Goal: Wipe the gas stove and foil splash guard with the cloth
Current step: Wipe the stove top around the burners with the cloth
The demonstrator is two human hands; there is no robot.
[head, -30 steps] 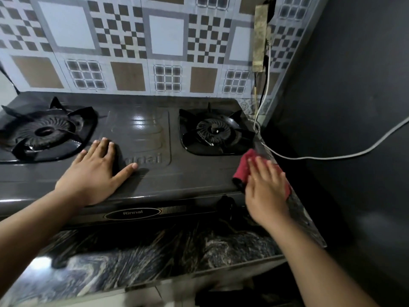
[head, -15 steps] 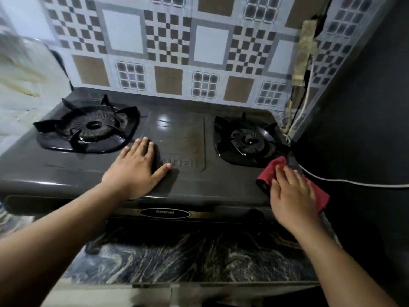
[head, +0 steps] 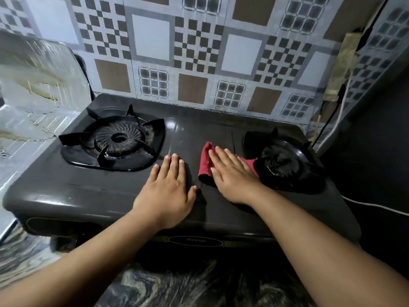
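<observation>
A black two-burner gas stove stands on a marbled counter against a patterned tile wall. Its left burner and right burner both carry black pan supports. A red cloth lies on the flat middle panel between the burners. My right hand presses flat on the cloth with straight fingers and hides most of it. Just left of the cloth, my left hand rests flat on the stove top, fingers straight. A silver foil splash guard stands at the stove's left side, blurred.
A white cable runs across the dark surface right of the stove. More cables and a taped strip hang in the right wall corner. The marbled counter edge lies in front of the stove.
My right hand has slid the red cloth from the stove's right front corner leftward to the middle panel. The left hand stays flat on the stove. The view has turned left, showing the foil guard.
</observation>
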